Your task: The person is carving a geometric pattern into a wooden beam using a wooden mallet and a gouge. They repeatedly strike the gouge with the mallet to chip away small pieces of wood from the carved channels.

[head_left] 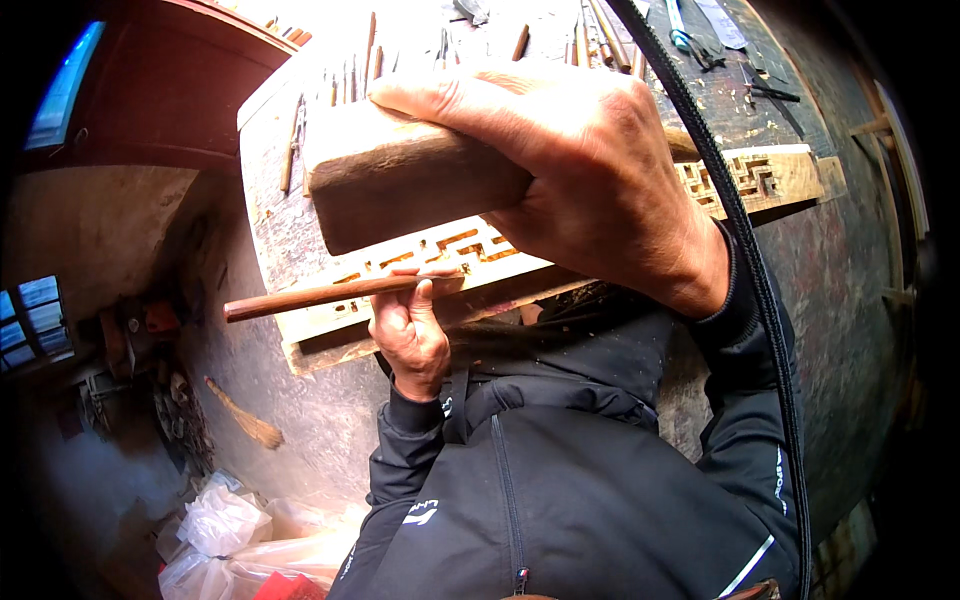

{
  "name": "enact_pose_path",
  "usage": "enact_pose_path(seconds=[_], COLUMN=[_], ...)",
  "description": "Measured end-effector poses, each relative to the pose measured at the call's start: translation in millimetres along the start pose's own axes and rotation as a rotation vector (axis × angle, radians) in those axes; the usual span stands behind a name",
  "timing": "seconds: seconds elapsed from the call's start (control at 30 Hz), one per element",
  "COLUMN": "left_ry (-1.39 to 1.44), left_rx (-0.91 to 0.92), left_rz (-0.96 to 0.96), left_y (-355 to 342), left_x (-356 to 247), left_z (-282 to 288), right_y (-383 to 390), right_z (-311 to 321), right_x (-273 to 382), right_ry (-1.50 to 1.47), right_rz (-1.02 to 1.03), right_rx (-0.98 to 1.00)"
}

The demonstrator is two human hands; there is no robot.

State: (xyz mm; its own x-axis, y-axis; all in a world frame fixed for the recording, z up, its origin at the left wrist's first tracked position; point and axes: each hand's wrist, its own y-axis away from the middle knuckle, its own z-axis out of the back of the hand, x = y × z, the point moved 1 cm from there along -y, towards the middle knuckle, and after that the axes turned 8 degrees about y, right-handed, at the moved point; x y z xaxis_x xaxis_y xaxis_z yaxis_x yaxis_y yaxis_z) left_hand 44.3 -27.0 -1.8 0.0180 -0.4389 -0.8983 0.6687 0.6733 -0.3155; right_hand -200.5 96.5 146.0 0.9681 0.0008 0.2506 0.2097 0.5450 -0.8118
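My right hand (590,190) grips a worn wooden block (410,185), raised in the middle of the view. Lower left of it, my left hand (410,340) is closed on a chisel (300,305) with a long reddish-brown handle. The chisel lies almost level, its short blade reaching over a pale wooden board (800,175) carved with angular fretwork openings. The board runs along the front of the workbench, and part of it is hidden behind the block and my right hand.
Several carving tools (520,42) lie at the back of the bench (270,230), with pliers (705,55) at the right. A dark cord (760,290) hangs across the right side. A straw broom (245,415) and plastic bags (230,525) are at lower left, below a red cabinet (160,80).
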Motion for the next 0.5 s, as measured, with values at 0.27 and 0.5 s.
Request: enact_pose_path(seconds=[0.27, 0.5], left_ry=[-0.080, -0.376], left_rx=[0.045, 0.060], left_rz=[-0.074, -0.230], left_y=[-7.7, -15.0], left_x=[-22.2, -34.3], left_z=[-8.1, -6.6], right_y=[-5.9, -54.2], right_z=[5.7, 13.1], right_x=[7.4, 22.0], right_ry=[0.045, 0.017], right_rz=[-0.024, 0.156], right_rx=[0.078, 0.033])
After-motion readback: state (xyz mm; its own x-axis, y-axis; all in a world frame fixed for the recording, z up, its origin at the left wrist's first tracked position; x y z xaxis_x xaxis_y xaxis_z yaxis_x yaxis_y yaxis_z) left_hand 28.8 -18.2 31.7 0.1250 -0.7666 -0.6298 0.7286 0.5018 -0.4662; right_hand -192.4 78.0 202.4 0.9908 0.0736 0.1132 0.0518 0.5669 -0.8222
